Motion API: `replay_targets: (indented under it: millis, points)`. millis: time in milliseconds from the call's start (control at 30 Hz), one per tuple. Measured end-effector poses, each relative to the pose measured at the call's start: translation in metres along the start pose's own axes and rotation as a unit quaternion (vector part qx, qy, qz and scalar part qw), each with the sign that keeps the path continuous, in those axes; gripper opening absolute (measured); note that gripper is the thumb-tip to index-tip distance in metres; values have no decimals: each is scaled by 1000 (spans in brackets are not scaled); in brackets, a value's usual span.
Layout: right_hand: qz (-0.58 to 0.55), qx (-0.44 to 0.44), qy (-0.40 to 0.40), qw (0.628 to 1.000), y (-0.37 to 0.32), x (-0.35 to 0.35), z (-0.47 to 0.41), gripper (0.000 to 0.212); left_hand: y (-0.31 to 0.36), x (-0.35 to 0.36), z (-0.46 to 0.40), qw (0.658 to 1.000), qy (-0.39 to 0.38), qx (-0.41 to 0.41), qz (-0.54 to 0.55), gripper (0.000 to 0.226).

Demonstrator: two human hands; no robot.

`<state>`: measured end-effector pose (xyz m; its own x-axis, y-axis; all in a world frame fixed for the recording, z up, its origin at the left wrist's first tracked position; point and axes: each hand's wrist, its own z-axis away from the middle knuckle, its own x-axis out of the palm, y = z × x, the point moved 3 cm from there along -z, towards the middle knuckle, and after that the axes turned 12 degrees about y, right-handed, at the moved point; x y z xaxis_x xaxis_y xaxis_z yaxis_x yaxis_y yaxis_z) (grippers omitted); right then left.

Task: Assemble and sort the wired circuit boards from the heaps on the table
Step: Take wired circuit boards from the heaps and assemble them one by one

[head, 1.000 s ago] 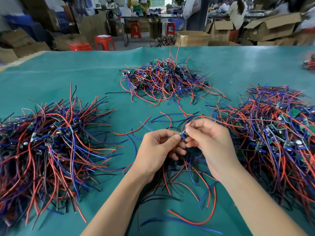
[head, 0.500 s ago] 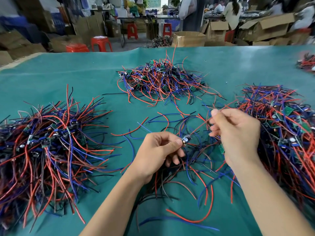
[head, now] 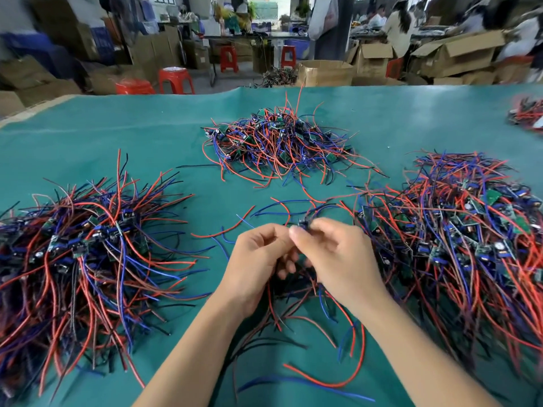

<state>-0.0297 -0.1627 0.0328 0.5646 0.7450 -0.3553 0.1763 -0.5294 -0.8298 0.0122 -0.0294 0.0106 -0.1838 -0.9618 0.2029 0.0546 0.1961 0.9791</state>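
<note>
Up close, two bare hands join a small wired circuit board above a teal counter ringed by wire heaps.

Left to right: the left heap [head: 85, 251] of red, blue and black wired boards sits well apart from the hands. The left hand [head: 258, 262] and right hand [head: 338, 259] meet at centre, fingertips pinching one small board [head: 302, 224] between them, just above loose wires [head: 308, 304]. The far heap [head: 282, 145] lies behind; the right heap [head: 470, 236] is just beside the right wrist. Likely risks: trailing leads could snag the loose wires or drag boards from the right heap, mixing sorted piles, and the tiny board could slip from so light a pinch. No readable writing or brand shows on the counter [head: 88, 136]; board markings are too small and blurred.
</note>
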Motion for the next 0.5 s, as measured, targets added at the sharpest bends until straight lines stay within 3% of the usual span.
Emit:
replay_targets:
  millis: [200, 500]
  points:
    - [21, -40, 37, 998, -1, -7, -1, 40, 6, 4, 4, 998, -51, -14, -28, 21]
    - [-3, 18, 178, 984, 18, -35, -25, 37, 9, 11, 11, 992, -113, 8, -63, 25]
